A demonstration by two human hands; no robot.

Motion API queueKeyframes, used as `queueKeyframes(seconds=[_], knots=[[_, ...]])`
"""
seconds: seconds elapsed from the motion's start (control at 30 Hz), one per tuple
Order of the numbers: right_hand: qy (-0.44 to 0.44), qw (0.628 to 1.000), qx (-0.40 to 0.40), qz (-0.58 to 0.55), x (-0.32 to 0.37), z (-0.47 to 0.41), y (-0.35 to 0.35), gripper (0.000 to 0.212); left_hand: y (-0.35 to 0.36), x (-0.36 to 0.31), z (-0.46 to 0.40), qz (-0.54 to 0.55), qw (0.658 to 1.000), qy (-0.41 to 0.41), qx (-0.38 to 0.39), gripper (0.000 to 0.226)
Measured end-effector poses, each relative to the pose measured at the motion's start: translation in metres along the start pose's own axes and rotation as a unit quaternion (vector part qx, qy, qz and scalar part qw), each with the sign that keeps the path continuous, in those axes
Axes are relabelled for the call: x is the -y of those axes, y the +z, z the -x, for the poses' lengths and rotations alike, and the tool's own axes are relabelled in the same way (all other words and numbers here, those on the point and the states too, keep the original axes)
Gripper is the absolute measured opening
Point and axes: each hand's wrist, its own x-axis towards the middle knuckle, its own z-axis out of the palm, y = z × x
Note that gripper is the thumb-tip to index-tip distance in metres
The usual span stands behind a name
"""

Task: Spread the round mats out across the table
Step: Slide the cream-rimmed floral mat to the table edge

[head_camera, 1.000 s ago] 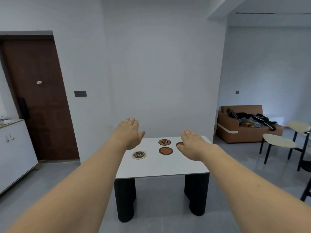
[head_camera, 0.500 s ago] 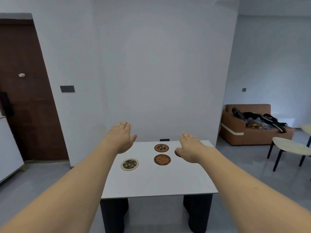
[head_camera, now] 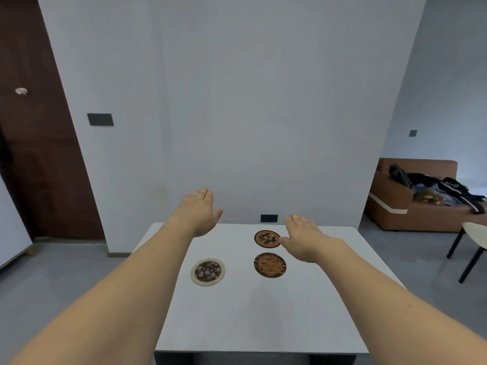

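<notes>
Left hand: extended forward, palm down, fingers straight and together, thumb out to the side, holding nothing. It hangs over the far left part of the white rectangular table. Right hand: likewise flat, palm down, empty, fingers pointing to 12 o'clock, over the far right part of the table. Both hands are well apart from each other.

Three round mats are visible, all lying flat. Being discs, they show no long axis and no readable heading. The dark floral round mat with the cream rim lies at 6 o'clock from the left hand, beside the left forearm. The small dark-rimmed round mat with a brown and white pattern lies at 9 o'clock from the right hand, its edge just beside the thumb; contact cannot be confirmed. The orange-brown round mat with a dark rim lies at 6 o'clock from that mat, separate from it.

Against the frame half a second earlier: the table fills more of the view, and the dark sliver of a fourth mat beside the right hand is no longer seen. The three visible mats hold the same arrangement, and both hands hold the same flat posture.

Beyond, a brown sofa stands at 3 o'clock and a dark wooden door at 9 o'clock.
</notes>
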Motion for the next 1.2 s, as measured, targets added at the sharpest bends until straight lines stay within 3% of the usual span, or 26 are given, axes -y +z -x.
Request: queueKeyframes(seconds=[0.17,0.4,0.73,0.87,0.97,1.03,1.1,1.13,1.17,1.2], knots=[[0.018,1.0,0.004,-0.013,0.005,-0.086,0.008,0.066,0.022,0.036,-0.082,0.021,1.0,-0.011,0.008,0.069],[0.007,0.996,0.067,-0.058,0.003,-0.199,0.054,0.066,0.091,0.071,-0.168,0.035,0.997,-0.036,0.067,0.07],[0.048,0.957,0.173,-0.227,0.001,-0.332,0.141,0.059,0.186,0.118,-0.251,0.11,0.964,-0.15,0.189,0.068],[0.095,0.931,0.214,-0.281,0.017,-0.371,0.202,0.051,0.258,0.144,-0.27,0.152,0.935,-0.202,0.249,0.068],[0.14,0.899,0.256,-0.326,0.028,-0.394,0.249,0.02,0.319,0.161,-0.278,0.208,0.906,-0.238,0.28,0.065],[0.176,0.874,0.263,-0.368,0.039,-0.408,0.28,0.018,0.36,0.171,-0.279,0.244,0.887,-0.262,0.292,0.062],[0.214,0.849,0.265,-0.404,0.048,-0.421,0.311,0.027,0.396,0.181,-0.275,0.279,0.868,-0.295,0.285,0.043],[0.227,0.843,0.265,-0.41,0.053,-0.425,0.323,0.02,0.412,0.185,-0.272,0.292,0.862,-0.31,0.276,0.019],[0.238,0.841,0.266,-0.406,0.058,-0.428,0.332,0.013,0.427,0.189,-0.268,0.304,0.857,-0.327,0.258,0.014],[0.248,0.842,0.267,-0.399,0.063,-0.43,0.341,0.01,0.442,0.193,-0.265,0.316,0.85,-0.345,0.244,0.029]])
